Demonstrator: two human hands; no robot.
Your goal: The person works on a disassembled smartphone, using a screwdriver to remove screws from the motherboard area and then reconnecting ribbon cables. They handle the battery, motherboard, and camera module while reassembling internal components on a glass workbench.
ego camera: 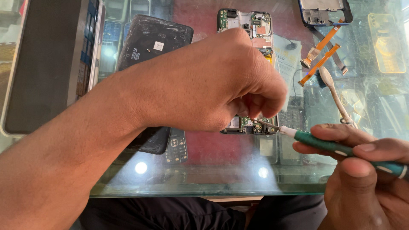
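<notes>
An opened phone (251,25) with its green circuit board bare lies on the glass counter, mostly hidden under my left hand (213,81). That hand is curled over the phone's lower half, fingertips pinched together near the bottom board; what they pinch is hidden. My right hand (362,170) holds a green-handled screwdriver (324,142) whose thin tip points left onto the phone's bottom edge.
A black back cover (153,38) lies left of the phone. A dark tablet (42,64) is at far left. Orange flex cables (319,55), a blue phone frame (326,10), a toothbrush (334,91) and a yellow case (387,42) are at right. The glass edge (204,191) runs near me.
</notes>
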